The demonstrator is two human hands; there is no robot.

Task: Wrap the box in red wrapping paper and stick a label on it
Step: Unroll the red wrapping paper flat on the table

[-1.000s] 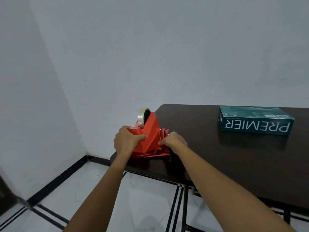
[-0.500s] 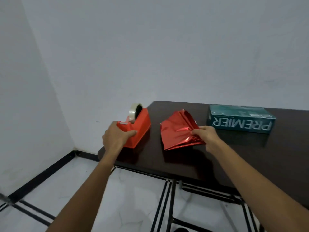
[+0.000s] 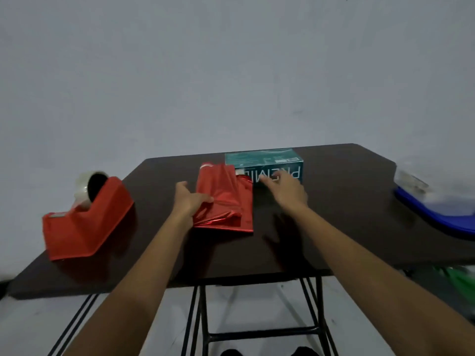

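- Two bare forearms reach in over the near edge of a dark table (image 3: 347,227).
- A red tape dispenser (image 3: 87,222) sits at near left, well apart from both hands.
- The left hand (image 3: 189,201) rests on the left edge of the folded red wrapping paper (image 3: 223,201), thumb laid across it and fingers fairly straight.
- The right hand (image 3: 288,192), fingers loosely spread and holding nothing, hovers before the teal box (image 3: 264,160); whether they touch cannot be told.
- The box stands at the table's far edge, the paper just in front of it.
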